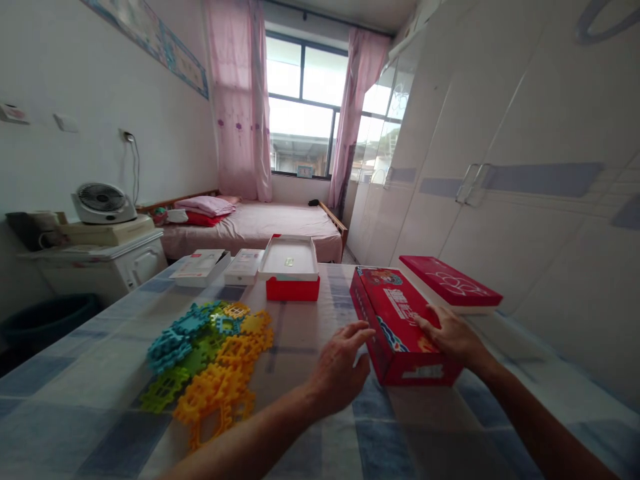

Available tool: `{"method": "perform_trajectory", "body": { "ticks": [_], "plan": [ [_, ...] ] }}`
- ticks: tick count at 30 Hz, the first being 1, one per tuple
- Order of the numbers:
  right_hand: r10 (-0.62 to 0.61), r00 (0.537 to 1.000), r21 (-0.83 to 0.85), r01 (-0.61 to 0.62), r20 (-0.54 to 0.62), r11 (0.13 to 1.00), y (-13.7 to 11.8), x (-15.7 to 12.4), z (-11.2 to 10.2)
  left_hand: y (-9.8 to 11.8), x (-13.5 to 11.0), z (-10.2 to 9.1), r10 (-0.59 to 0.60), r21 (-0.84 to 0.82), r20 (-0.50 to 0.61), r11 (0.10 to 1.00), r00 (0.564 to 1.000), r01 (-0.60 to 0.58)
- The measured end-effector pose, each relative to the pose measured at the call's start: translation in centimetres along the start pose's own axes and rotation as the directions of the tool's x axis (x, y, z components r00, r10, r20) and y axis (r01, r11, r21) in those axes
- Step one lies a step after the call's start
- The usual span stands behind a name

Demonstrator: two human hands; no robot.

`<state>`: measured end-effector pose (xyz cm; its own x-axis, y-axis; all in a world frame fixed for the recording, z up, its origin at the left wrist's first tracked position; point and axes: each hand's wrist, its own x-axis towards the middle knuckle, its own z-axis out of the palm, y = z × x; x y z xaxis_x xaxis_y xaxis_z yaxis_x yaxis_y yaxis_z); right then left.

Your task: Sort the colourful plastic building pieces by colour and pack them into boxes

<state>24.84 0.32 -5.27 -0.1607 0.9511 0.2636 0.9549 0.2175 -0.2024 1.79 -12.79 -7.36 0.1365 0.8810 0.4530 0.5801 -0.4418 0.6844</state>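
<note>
A red cardboard box with printed lettering (pixel 387 320) is placed on the blue-and-white checked surface (pixel 310 320), at two o'clock from the left hand (pixel 340 367), whose grip is open and empty. The box's right edge is covered by the right hand (pixel 453 337); whether that grip is closed cannot be told. Blue, green and orange toothed plastic pieces (pixel 235 350) are heaped at nine o'clock from the left hand.

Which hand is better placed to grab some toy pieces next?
Probably the left hand: it is nearer the toy pieces and seems to hold nothing. The right hand is farther away and rests on the red box with white writing.
</note>
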Motion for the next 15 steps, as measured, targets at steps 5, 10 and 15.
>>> {"method": "perform_trajectory", "body": {
  "ticks": [5,10,15],
  "plan": [
    [0.008,0.997,0.092,-0.015,0.070,0.996,-0.9,-1.1,0.9,0.2,2.2,1.0,0.093,0.207,0.003,0.974,0.996,-0.091],
    [0.007,0.997,0.115,-0.016,0.082,0.993,-4.2,-5.9,0.4,0.2,1.5,-0.2,-0.051,0.352,-0.107,0.932,0.993,0.085],
    [0.009,0.994,0.204,-0.032,0.112,0.978,-5.4,-7.3,0.4,0.5,2.3,-1.5,-0.227,0.280,-0.169,0.922,0.959,0.268]
  ]
}}
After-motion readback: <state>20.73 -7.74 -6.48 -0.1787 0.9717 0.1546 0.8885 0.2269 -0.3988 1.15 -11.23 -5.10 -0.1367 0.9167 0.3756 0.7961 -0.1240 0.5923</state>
